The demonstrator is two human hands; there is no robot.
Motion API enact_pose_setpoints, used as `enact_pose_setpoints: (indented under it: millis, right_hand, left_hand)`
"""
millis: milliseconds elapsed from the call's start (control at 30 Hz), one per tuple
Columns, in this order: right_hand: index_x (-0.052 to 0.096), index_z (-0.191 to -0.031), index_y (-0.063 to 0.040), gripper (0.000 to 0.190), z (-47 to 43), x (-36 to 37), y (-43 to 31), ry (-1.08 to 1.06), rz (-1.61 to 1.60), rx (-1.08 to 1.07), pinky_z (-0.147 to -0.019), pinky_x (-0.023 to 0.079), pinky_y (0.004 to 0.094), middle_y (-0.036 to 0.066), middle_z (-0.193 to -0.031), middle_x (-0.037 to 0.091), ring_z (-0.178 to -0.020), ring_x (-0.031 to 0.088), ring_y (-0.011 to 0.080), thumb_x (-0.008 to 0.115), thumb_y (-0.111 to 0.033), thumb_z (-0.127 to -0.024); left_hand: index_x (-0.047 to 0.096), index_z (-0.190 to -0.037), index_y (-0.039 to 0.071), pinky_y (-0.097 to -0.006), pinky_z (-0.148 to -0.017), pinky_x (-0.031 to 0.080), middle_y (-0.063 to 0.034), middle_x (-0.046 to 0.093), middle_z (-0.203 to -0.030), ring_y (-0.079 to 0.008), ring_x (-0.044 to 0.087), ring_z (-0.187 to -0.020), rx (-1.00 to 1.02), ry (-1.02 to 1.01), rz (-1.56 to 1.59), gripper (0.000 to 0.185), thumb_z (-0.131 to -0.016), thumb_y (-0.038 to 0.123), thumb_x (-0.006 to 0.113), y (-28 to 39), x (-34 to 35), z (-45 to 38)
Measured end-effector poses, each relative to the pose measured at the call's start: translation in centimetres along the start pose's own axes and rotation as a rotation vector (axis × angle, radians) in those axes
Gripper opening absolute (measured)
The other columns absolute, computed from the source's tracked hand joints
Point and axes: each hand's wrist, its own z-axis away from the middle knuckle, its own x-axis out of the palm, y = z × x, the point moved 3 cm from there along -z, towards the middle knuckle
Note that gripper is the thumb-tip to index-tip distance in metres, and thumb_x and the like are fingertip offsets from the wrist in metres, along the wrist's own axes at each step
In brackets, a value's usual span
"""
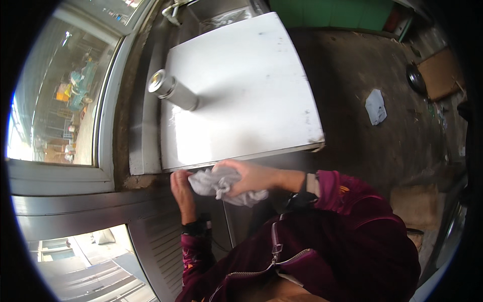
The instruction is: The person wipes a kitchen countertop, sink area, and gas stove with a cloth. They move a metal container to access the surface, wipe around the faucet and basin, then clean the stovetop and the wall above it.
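Note:
My right hand (254, 177) grips a bunched grey-white cloth (215, 183) at the near edge of a white tabletop (245, 83). The cloth's loose folds hang below the fingers. Just left of it is my left hand (183, 190), with bent fingertips at the cloth's left end near the table's corner. Whether those fingers pinch the cloth or only touch it, I cannot tell. A grey metal vacuum flask (181, 94) stands upright on the left part of the tabletop, casting a shadow to its right.
A metal sink (222, 15) with a pale tap (171, 15) lies beyond the table. Windows (71, 90) and a louvred metal door (166, 249) border the left. On the dark floor (339, 83) are a white scrap (376, 107), a black round object (416, 79) and a cardboard piece (439, 73).

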Motion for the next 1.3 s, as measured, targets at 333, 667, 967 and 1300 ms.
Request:
enact_pose_setpoints:
  millis: [333,667,967,1300]
  right_hand:
    - [0.039,-0.136,0.001,0.060,17.8,-14.3,-7.1,0.448,-0.282,-0.119,-0.090,0.048,0.0291,0.010,-0.118,0.057,-0.106,0.057,0.0168,0.066,-0.011,-0.083]
    - [0.038,-0.136,-0.001,0.059,16.1,-25.5,-8.7,0.697,-0.327,-0.220,-0.094,0.045,0.0284,0.008,-0.120,0.054,-0.109,0.055,0.0160,0.064,-0.007,-0.084]
    - [0.032,-0.139,-0.006,0.062,11.6,-33.2,-9.5,0.625,-0.411,-0.304,-0.091,0.047,0.0275,0.007,-0.123,0.049,-0.108,0.052,0.0134,0.063,-0.005,-0.085]
    - [0.029,-0.141,-0.005,0.058,13.1,-44.1,-13.7,0.391,-0.194,-0.253,-0.100,0.039,0.0299,0.009,-0.131,0.044,-0.120,0.045,0.0159,0.060,-0.020,-0.094]
  left_hand:
    - [0.053,-0.096,0.001,-0.0269,-0.067,0.049,-0.0070,0.059,-0.084,-0.0134,0.059,-0.068,-0.048,-0.496,0.131,0.030,-0.102,0.029,0.045,9.4,22.7,3.6]
    - [0.042,-0.131,0.000,-0.0313,-0.077,0.052,-0.0121,0.056,-0.112,-0.0180,0.059,-0.094,-0.141,-0.789,0.326,0.041,-0.099,0.025,0.052,12.5,34.4,-0.7]
    - [0.007,-0.151,0.012,-0.0408,-0.096,0.046,-0.0169,0.034,-0.143,-0.0279,0.038,-0.130,-0.114,-0.794,0.347,0.099,-0.083,0.039,0.074,15.7,43.1,-5.3]
    - [0.025,-0.140,0.006,-0.0348,-0.097,0.042,-0.0134,0.045,-0.130,-0.0204,0.047,-0.116,-0.308,-0.459,0.597,0.080,-0.080,0.025,0.074,21.1,53.5,-7.8]
